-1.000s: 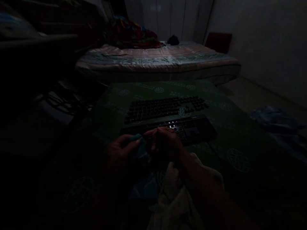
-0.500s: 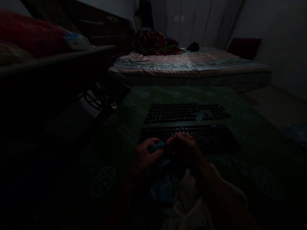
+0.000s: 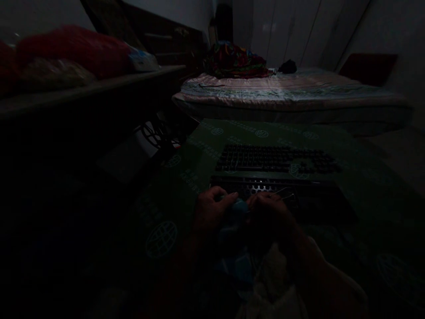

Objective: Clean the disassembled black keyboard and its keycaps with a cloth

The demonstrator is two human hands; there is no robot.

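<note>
My left hand (image 3: 212, 208) is closed on a blue cloth (image 3: 239, 207), thumb lying over its top edge; the cloth hangs toward my lap. Close beside it, my right hand (image 3: 274, 209) is closed with fingertips at the cloth's edge. Thin wire loops (image 3: 288, 195), looking like a wire keycap puller, stick out of the right hand to the right. Whatever the fingertips pinch between the hands is too dark to make out. Just beyond lies a black keyboard base (image 3: 327, 201), with pale round spots along its visible part. Loose-looking black keycaps (image 3: 257, 157) lie in rows behind it.
Everything rests on a green table cover (image 3: 195, 153) printed with white globes. A beige cloth (image 3: 275, 274) bunches below my right wrist. A bed (image 3: 292, 91) stands beyond the table. At left, a shelf-like surface (image 3: 133, 79) bears a red bag (image 3: 76, 48).
The view has swung left, so the scene sits farther right. My left fingers have shifted on the blue cloth, the thumb now across it. The wire loops remain in my right hand.
</note>
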